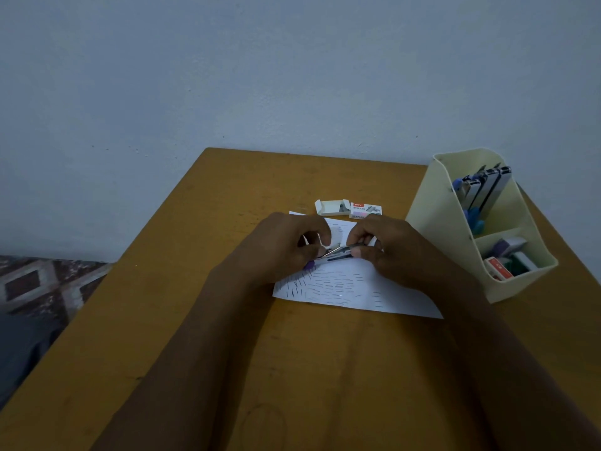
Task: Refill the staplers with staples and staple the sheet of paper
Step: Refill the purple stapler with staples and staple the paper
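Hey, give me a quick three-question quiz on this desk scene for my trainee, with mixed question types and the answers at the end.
1. True or false: the staple box lies open beyond the paper.
2. The left hand and right hand are over the paper. Which one holds the stapler? A) left only B) right only C) both
3. Fill in: the spare staplers stand in the organizer, in its ____ compartment.
Key: 1 true; 2 C; 3 back.

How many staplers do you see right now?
4. One stapler is held by the left hand and right hand over the paper; three more staplers stand in the rear compartment of the organizer. Others may be hidden there.
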Action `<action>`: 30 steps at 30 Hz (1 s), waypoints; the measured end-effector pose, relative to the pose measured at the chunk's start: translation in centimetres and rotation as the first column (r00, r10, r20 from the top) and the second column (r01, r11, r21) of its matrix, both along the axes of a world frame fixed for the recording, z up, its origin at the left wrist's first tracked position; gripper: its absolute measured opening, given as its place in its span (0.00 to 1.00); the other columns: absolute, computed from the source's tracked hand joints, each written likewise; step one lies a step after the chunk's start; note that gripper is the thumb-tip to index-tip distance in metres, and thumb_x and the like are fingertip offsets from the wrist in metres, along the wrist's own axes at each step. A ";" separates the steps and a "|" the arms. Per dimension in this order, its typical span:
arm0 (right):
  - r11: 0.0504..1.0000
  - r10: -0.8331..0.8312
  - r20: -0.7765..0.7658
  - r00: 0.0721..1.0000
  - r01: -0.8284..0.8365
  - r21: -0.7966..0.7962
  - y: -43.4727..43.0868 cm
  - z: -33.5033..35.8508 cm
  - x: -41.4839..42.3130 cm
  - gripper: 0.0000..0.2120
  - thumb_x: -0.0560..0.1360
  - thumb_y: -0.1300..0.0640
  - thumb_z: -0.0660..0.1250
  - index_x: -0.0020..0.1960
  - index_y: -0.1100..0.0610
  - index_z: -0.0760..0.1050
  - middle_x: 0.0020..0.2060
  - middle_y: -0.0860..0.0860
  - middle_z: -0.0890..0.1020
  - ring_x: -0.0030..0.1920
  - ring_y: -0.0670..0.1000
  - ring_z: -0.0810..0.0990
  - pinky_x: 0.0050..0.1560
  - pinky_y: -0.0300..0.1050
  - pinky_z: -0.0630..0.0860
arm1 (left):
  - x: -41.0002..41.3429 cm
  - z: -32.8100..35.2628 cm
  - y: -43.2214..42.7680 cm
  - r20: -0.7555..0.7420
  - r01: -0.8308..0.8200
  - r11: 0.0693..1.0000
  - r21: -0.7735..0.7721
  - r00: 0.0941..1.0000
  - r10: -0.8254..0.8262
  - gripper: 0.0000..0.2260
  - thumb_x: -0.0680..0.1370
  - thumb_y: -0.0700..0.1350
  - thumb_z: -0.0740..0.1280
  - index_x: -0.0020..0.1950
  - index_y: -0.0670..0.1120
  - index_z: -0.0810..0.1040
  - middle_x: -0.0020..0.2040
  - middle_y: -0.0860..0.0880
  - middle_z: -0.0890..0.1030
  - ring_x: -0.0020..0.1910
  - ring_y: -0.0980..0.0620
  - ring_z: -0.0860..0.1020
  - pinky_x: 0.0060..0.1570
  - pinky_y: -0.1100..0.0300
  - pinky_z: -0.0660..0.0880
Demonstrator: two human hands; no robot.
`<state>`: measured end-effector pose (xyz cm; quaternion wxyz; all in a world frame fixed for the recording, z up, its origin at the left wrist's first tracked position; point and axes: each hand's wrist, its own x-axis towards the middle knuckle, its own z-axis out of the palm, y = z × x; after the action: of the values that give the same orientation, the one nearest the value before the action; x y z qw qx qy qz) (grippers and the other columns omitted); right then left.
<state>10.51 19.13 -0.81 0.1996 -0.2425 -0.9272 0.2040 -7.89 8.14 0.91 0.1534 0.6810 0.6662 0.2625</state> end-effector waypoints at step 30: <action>0.910 -0.269 -0.430 0.862 0.082 -0.405 -0.2 0.3 -0.5 0.14 0.76 0.68 0.63 0.44 0.48 0.68 0.39 0.46 0.74 0.38 0.49 0.76 0.41 0.41 0.78 | -0.5 0.4 -0.1 -0.185 -0.166 0.984 -0.059 0.971 0.152 0.10 0.76 0.52 0.68 0.55 0.51 0.75 0.51 0.53 0.76 0.47 0.55 0.74 0.36 0.65 0.68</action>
<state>10.01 18.97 -0.55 0.3898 -0.3031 -0.7666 0.4104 -8.35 8.08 1.31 0.0964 0.6402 0.7390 0.1866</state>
